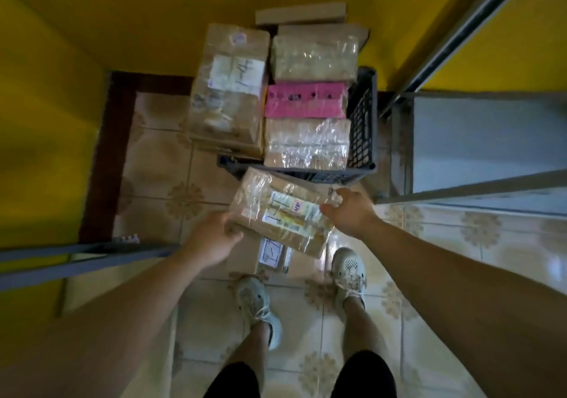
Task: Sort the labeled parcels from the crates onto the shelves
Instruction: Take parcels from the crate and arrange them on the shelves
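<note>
I hold a taped cardboard parcel (280, 210) with a white label marked "1-7" above the floor, in front of the dark plastic crate (363, 127). My left hand (211, 238) grips its near left corner. My right hand (346, 210) holds its right end, fingers curled over the edge. The crate is packed with parcels: a large brown one (228, 91) with a handwritten label, a pink one (306, 100), and two film-wrapped ones (306, 143) (316, 57). Another labeled parcel (270, 253) lies on the floor under the held one.
A grey metal shelf unit (478, 140) stands to the right of the crate. A grey shelf rail (82, 262) crosses at the left. Yellow walls enclose the tiled floor (159, 170). My two feet in light shoes (349, 275) stand just behind the floor parcel.
</note>
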{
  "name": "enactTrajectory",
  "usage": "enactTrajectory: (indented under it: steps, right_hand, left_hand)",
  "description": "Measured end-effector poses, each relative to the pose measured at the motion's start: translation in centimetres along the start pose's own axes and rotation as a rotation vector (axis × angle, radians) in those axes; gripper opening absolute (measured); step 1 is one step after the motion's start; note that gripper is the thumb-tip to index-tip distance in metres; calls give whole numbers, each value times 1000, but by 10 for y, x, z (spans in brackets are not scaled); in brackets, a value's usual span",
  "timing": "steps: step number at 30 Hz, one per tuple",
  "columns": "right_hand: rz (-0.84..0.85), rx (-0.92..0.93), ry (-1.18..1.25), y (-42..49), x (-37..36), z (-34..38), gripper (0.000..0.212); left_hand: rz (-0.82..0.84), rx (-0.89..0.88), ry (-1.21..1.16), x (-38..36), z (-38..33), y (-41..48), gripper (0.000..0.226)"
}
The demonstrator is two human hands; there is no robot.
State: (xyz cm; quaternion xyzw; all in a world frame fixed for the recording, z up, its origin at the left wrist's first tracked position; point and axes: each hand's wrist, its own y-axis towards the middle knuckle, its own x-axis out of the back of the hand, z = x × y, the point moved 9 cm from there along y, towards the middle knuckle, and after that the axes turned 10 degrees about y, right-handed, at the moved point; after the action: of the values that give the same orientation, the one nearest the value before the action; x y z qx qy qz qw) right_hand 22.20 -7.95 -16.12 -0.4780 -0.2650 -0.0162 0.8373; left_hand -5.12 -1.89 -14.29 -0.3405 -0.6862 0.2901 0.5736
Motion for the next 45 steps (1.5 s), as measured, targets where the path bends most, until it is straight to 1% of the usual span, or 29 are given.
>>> enactTrajectory:
  steps: [2, 4, 7, 9, 10, 13, 17, 19, 21, 22, 24, 25, 29, 33, 36, 39, 43, 45]
  right_hand:
    - [-58, -51, 72, 16, -11, -15, 71]
    - [-95, -118, 174, 29, -23, -32, 76]
    - [-111, -182, 285, 49, -42, -53, 82]
    - [-90, -199, 347, 58, -54, -61, 80]
    - [-84, -202, 404, 59, -59, -62, 78]
    - [-100, -196, 555, 52, -65, -59, 74]
    - [-148, -137, 609, 21, -45, -41, 79]
    - [-149, -116, 638, 3, -32, -39, 84]
    - [-165, -89, 681, -26, -13, -32, 87]
    - [-184, -71, 695, -45, 0, -26, 87]
    - [-223, -13, 709, -81, 26, -14, 86]
    - [-248, 22, 726, -97, 39, -9, 85]
    - [-344, 149, 777, -165, 91, 15, 83]
    - [-444, 312, 859, -239, 140, 43, 79]
    - [-493, 414, 1029, -291, 167, 62, 78]
    - [-494, 511, 1156, -350, 180, 77, 74]
    - [-632, 604, 1212, -422, 185, 70, 65]
    - [-646, 614, 1284, -452, 179, 61, 58]
  left_hand:
    - [-9, -5, -29, -1, 12, 32, 56]
    - [-38, 14, -115, -4, 22, 61, 63]
    - [-94, 9, -202, -15, 23, 90, 53]
    - [-49, 6, -281, -29, 14, 100, 55]
    - [-27, 9, -321, -35, 10, 101, 57]
    - [-43, 28, -468, -41, 6, 93, 50]
    - [-64, -16, -554, -30, 0, 61, 50]
    - [-91, -22, -597, -17, -4, 37, 45]
    - [-169, -37, -599, 5, -11, 4, 43]
    - [-215, -45, -592, 17, -14, -14, 45]
    - [-307, -47, -601, 42, -21, -50, 64]
    - [-354, -44, -614, 56, -24, -68, 69]
    - [-534, -92, -609, 114, -46, -151, 69]
    - [-711, -230, -601, 171, -69, -239, 67]
    - [-824, -364, -616, 212, -84, -297, 62]
    - [-887, -514, -687, 245, -99, -348, 61]
    - [-956, -695, -689, 276, -112, -412, 57]
    - [-994, -773, -697, 284, -118, -441, 55]
